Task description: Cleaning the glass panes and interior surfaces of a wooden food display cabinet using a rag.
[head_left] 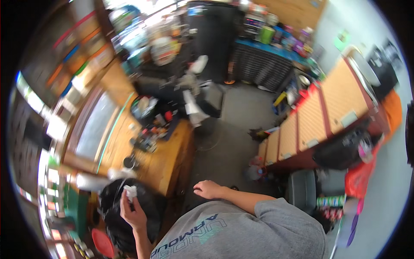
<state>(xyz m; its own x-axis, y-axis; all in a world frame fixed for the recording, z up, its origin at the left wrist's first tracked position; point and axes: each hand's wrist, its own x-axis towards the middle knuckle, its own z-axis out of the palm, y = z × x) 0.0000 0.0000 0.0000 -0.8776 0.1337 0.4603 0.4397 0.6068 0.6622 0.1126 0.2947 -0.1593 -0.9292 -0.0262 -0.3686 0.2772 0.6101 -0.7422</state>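
My left hand (134,214) is raised over a black plastic bag (151,207) at the lower left. Between its fingertips it pinches a small crumpled white tissue (130,190). My right hand (208,190) is held in front of my body above the dark floor, its fingers curled in, with nothing visible in them. The wooden workbench (172,162) has its near corner between the two hands. On it, close to the bag, stands a small dark round container (130,161).
Small tools and parts clutter the bench's far end beside a dark bin (144,108). A red-brown drawer cabinet (315,116) with tan fronts lines the right side. A grey tub (302,190) sits near my right elbow. Grey floor (246,105) runs between, toward a tall black cabinet (211,43).
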